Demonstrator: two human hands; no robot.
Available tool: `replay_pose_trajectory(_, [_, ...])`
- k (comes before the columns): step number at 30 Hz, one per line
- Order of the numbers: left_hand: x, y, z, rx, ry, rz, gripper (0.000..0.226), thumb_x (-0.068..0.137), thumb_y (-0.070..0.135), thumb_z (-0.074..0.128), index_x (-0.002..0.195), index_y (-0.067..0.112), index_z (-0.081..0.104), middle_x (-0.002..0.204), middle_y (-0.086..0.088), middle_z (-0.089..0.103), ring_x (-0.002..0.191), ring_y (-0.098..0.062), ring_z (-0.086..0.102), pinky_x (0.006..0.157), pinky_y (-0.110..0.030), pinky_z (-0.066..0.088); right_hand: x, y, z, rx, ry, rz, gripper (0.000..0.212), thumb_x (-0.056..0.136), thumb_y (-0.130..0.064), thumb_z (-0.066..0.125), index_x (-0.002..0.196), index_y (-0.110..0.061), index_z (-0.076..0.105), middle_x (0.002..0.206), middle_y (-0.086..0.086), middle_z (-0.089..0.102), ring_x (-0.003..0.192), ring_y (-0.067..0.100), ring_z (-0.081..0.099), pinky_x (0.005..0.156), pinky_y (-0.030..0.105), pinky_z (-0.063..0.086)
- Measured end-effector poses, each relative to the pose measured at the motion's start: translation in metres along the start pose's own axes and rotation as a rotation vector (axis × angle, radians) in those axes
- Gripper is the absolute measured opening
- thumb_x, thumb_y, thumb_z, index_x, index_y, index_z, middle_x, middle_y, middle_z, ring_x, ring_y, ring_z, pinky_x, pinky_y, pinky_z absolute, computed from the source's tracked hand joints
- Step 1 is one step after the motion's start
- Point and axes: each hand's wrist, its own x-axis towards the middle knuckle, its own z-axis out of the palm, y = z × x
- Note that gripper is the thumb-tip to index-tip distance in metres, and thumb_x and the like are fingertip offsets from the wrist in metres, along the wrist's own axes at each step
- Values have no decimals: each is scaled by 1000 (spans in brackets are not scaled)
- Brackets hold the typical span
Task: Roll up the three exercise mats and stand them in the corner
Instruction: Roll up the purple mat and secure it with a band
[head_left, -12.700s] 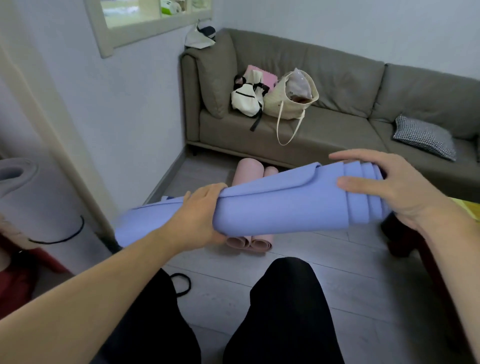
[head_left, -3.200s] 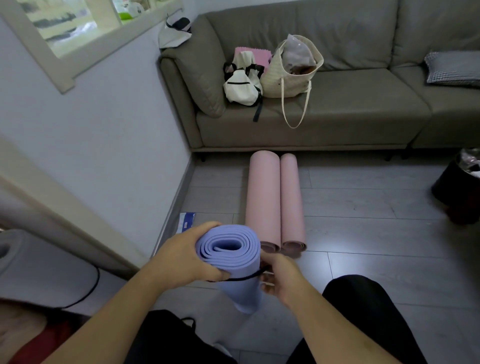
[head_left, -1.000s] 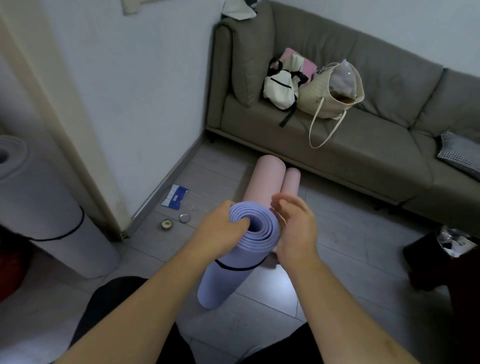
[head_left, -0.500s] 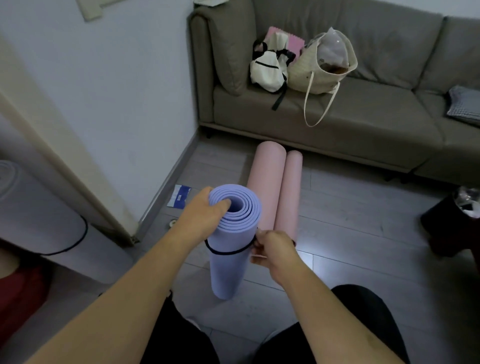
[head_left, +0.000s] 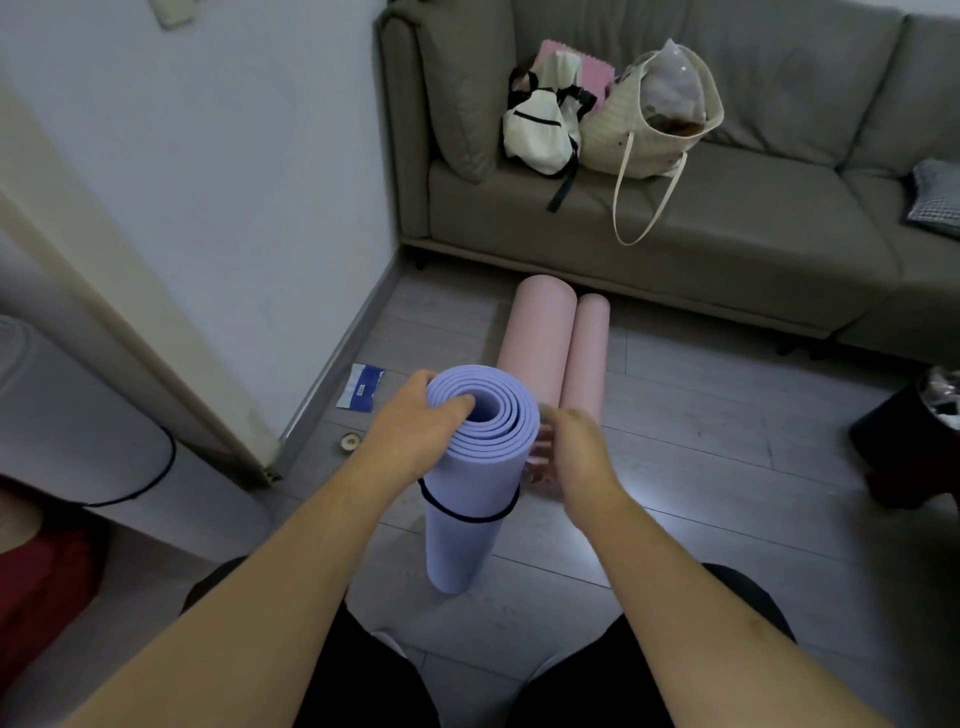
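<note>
The purple mat (head_left: 470, 467) stands rolled and upright on the floor (head_left: 701, 467) at frame centre, a black band (head_left: 467, 517) round its middle. The left hand (head_left: 415, 431) grips its top rim from nine o'clock, a finger hooked into the core. The right hand (head_left: 576, 452) hovers at three o'clock, fingers relaxed, holding nothing. Two pink rolled mats (head_left: 540, 338) lie at twelve o'clock, before the sofa (head_left: 727, 234).
</note>
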Motion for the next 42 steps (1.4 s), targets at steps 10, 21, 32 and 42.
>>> replay_pose_trajectory(10, [7, -47, 25, -691, -41, -168, 36, 109, 32, 50, 129, 10, 69, 124, -9, 74, 113, -22, 70, 102, -38, 52, -38, -24, -7, -777, 16, -630, 41, 95, -58, 66, 131, -40, 54, 129, -14, 59, 110, 11, 58, 91, 35, 54])
replay_pose_trajectory(21, [27, -105, 52, -266, -149, -308, 34, 105, 30, 56, 104, -1, 72, 96, -23, 73, 80, -25, 62, 75, -38, 56, -29, -11, -28, -662, 6, -693, 29, 92, -57, 58, 118, -42, 58, 118, -17, 64, 107, 7, 62, 90, 40, 58])
replay_pose_trajectory(32, [69, -202, 64, 460, -184, -164, 39, 98, 18, 40, 101, -1, 74, 103, -23, 70, 97, -42, 69, 83, -44, 55, -31, -14, -15, -616, -180, -633, 20, 95, -50, 71, 109, -38, 63, 108, -16, 69, 100, 4, 66, 87, 38, 59])
replay_pose_trajectory(42, [19, -90, 9, 2, -242, 145, 77, 85, -9, 72, 140, 41, 50, 121, 32, 62, 113, 10, 59, 78, -7, 51, -27, -22, 6, -399, -31, -503, 14, 97, -37, 75, 105, -29, 67, 97, -17, 71, 87, -8, 65, 64, 6, 46])
